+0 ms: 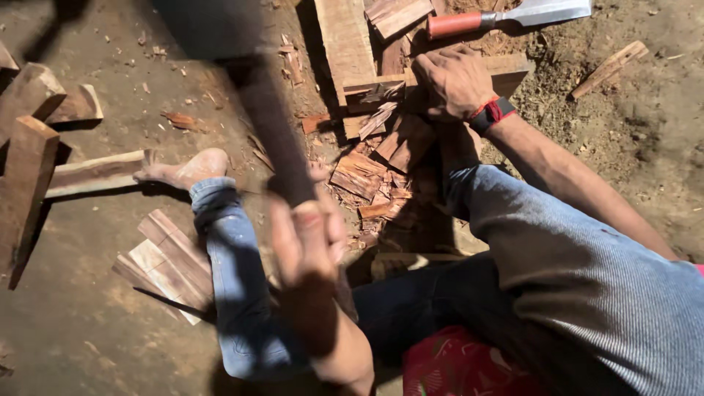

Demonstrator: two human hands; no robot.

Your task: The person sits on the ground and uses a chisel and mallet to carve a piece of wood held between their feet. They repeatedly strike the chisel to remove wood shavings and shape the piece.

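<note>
Currently left hand (312,249) is wrapped tight around the handle of a long-handled tool (268,128); the tool is motion-blurred, its dark head up near the top of view, so I can't tell the exact type, likely an axe or adze; right hand (455,84) is closed down on top of a wooden block (506,70) resting on the dirt floor (88,330), pinning it in place; the block sits just ahead of the person's knees, with a plank (345,37) beside it.

Progress, judging by the mess: a good pile of reddish wood chips (370,176) lies between block and legs, so plenty of material is already off; the block's near face looks rough and splintered, so shaping seems unfinished.

Nearby: chisel with red handle (506,16) lying untouched beyond the block; flat offcuts (169,264) left of the shin; bare foot (183,170) resting against a wooden strip (92,174).
</note>
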